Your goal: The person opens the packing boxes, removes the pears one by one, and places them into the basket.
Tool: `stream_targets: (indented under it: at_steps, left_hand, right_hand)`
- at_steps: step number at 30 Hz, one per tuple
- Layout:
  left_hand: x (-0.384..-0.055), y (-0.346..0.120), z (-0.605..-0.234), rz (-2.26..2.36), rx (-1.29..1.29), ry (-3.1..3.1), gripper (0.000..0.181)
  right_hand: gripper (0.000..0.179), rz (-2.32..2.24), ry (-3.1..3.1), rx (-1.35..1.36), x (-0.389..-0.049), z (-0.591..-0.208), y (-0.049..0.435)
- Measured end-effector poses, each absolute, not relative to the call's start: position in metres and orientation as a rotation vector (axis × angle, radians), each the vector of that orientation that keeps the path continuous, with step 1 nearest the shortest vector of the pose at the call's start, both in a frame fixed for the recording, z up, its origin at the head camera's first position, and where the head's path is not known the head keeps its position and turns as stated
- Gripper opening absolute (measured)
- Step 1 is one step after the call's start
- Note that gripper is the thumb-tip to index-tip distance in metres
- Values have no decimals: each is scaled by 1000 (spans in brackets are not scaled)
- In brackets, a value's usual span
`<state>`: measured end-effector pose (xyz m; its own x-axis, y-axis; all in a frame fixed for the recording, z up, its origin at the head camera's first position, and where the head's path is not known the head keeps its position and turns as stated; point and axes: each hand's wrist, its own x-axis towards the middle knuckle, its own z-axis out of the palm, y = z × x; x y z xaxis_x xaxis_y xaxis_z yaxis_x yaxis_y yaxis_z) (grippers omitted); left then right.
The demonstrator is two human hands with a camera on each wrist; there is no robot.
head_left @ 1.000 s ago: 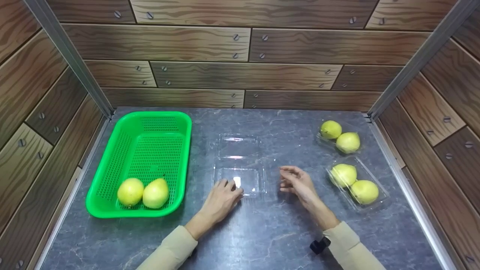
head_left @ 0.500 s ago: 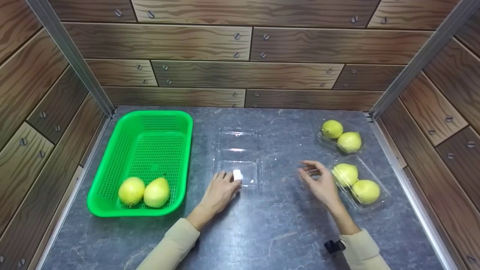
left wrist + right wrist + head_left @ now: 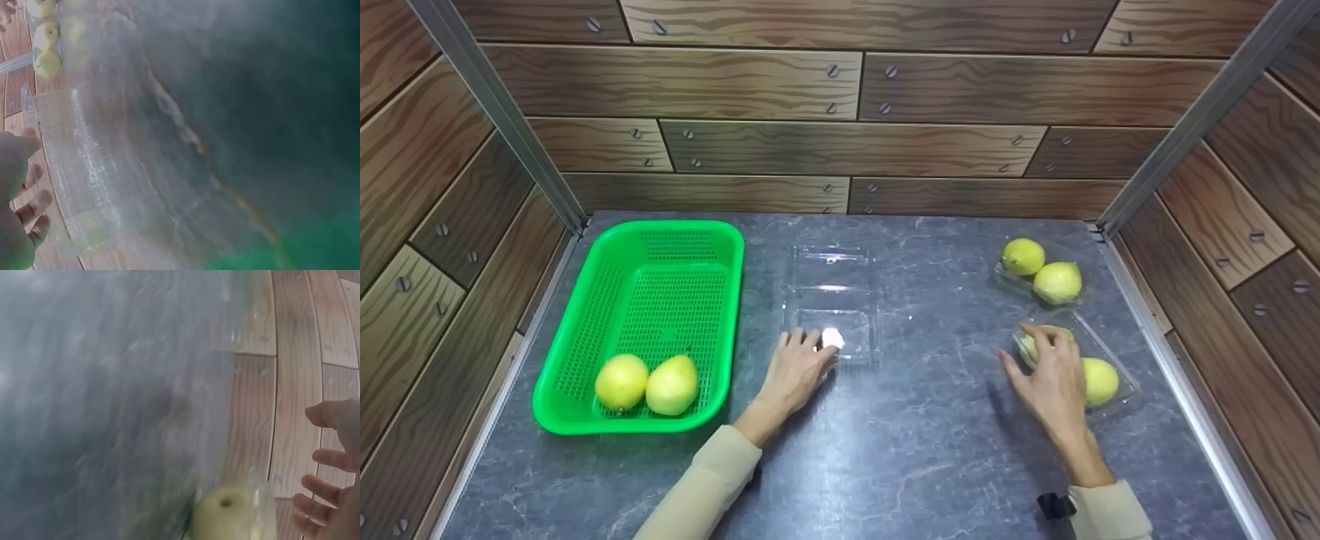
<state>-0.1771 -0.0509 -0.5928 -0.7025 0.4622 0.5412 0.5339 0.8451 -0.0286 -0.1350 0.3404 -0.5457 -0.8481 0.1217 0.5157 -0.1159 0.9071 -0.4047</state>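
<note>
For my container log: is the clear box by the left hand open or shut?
Open: the clear box lies unfolded in the head view, its two halves end to end, tabletop showing through both.

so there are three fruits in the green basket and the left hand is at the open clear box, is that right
Not quite: the head view shows two fruits, not three, in the green basket. The left hand is indeed at the open clear box.

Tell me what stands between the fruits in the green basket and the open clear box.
Two things: the raised right wall of the green basket, beside the fruits, and past it the left hand, at the near left corner of the open clear box.
</note>
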Motion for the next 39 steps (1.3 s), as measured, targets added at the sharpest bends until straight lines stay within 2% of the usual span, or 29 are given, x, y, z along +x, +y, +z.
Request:
stream_targets:
  at_steps: [8,14,24,33,39]
  left_hand:
    - [-189,-53,-591,-169,-698,-2474,13]
    - [-195,-56,-593,-175,-673,-2468,11]
    - [-207,-60,-593,-222,-570,-2508,13]
    - [-217,-55,-591,-287,-507,-2561,11]
    - [-222,-51,-589,-313,-441,-2602,16]
  right_hand:
    - [68,356,-2519,-135,-121,-556,364]
    - [73,301,-2554,-211,-113,-562,377]
    - [61,286,-2552,-222,-108,-568,383]
    - [61,274,-2552,-208,-107,-569,383]
    - [61,263,-2565,-218,-106,-571,382]
